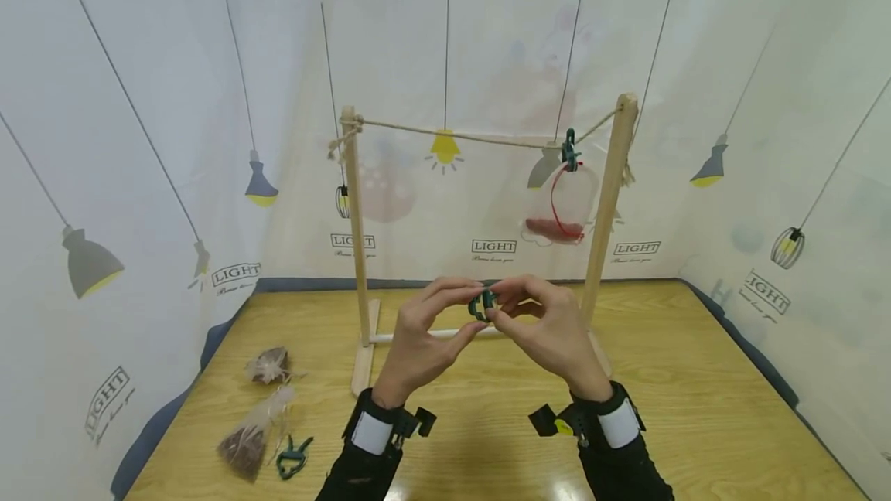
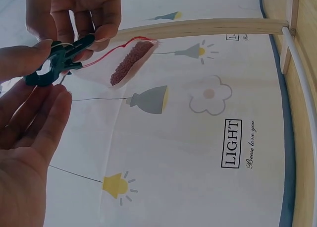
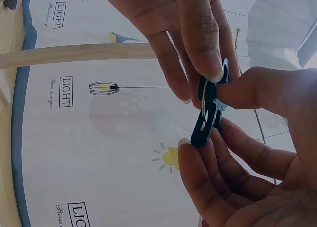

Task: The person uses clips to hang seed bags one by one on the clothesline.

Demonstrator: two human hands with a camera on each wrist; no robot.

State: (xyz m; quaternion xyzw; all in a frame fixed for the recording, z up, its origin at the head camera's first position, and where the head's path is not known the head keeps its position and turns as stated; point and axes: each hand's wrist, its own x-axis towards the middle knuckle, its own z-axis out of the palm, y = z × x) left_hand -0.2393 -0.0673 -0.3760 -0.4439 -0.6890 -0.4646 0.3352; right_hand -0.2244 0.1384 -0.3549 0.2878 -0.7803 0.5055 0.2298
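Note:
Both hands meet in front of a small wooden frame and hold one dark green clip (image 1: 483, 305) between them. My left hand (image 1: 428, 335) pinches its left side between thumb and fingers. On the other side, the thumb and fingers of my right hand (image 1: 550, 327) pinch it too. Close up in the left wrist view, the clip (image 2: 57, 63) shows a rounded loop and two handles. The right wrist view has the clip (image 3: 210, 108) nearly edge-on, partly hidden by fingertips.
Behind the hands, a rope (image 1: 459, 136) spans two wooden posts. From its right end a green clip (image 1: 570, 149) hangs a sheer bag (image 1: 554, 230) with reddish contents and red ribbon. At left on the table lie two sheer bags (image 1: 268, 366) (image 1: 245, 445) and another green clip (image 1: 294, 457).

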